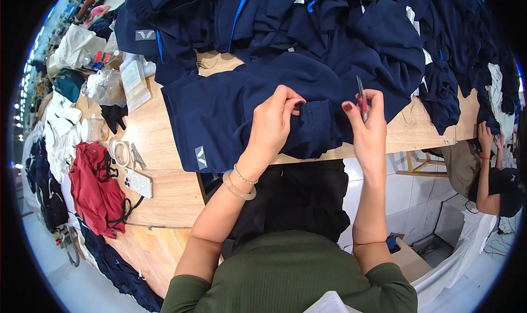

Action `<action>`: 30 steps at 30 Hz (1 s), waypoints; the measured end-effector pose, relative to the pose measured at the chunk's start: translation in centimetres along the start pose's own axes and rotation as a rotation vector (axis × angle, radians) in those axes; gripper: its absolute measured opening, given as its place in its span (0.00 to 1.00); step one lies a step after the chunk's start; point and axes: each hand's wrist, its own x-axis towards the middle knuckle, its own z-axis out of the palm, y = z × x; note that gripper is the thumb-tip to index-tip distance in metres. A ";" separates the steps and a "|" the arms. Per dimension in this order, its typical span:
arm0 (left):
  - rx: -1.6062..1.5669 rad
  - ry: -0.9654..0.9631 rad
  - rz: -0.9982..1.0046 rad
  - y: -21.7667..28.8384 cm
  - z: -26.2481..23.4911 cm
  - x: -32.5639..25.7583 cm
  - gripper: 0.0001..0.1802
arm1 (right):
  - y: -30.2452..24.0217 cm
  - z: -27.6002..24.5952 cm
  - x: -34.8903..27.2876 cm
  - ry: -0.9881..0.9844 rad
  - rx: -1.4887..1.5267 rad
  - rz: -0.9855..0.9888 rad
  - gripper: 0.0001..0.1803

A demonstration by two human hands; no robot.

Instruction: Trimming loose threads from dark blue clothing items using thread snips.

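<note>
Ribbed dark-green shirt fabric (285,274) fills the foreground; beyond it, a navy garment (225,102) lies along the near edge of the wooden table (159,143), with more navy garments (351,27) heaped behind. It should handle as light, limp cloth, soft rather than fragile, apt to fold and slump when lifted; the narrow, layered end near the fingers looks firmest, so a fingertip pinch there should suit best. Its surface is matt and wrinkled, plain but for a pale grey patch (201,158) at the left corner. The left hand (272,118) is nearly closed, thumb and forefinger pinching the edge of that end; whether they also grip a thread I cannot tell. The right hand (370,118) is half curled around red-handled thread snips (362,102), blade pointing up, thumb apart.
</note>
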 end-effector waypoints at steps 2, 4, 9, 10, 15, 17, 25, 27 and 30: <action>0.001 -0.007 -0.005 0.2 0.0 0.2 0.03 | -0.1 -1.2 -0.1 -0.066 0.016 0.054 0.12; 0.003 -0.013 -0.010 0.4 0.0 0.2 0.03 | -0.3 -1.9 0.2 -0.113 -0.021 -0.011 0.11; 0.011 -0.016 -0.033 0.9 0.1 0.2 0.04 | -1.2 -2.5 1.0 -0.184 -0.232 -0.282 0.11; 0.011 -0.019 -0.023 0.8 0.1 0.2 0.04 | -1.3 -2.3 1.1 -0.184 -0.234 -0.281 0.11; 0.062 -0.060 -0.054 1.0 -0.1 0.3 0.04 | -2.2 -1.0 1.3 -0.174 -0.412 -0.430 0.12; 0.070 -0.055 -0.042 1.0 0.0 0.3 0.04 | -2.6 -0.5 1.3 -0.186 -0.435 -0.441 0.12; 0.078 -0.050 -0.017 1.0 0.2 0.2 0.04 | -2.6 0.0 1.3 -0.212 -0.492 -0.452 0.11; 0.074 -0.050 -0.018 1.0 0.3 0.2 0.04 | -2.6 0.0 1.3 -0.210 -0.519 -0.457 0.11; 0.095 -0.068 -0.016 0.9 0.1 0.3 0.04 | -2.6 0.3 1.4 -0.218 -0.513 -0.453 0.11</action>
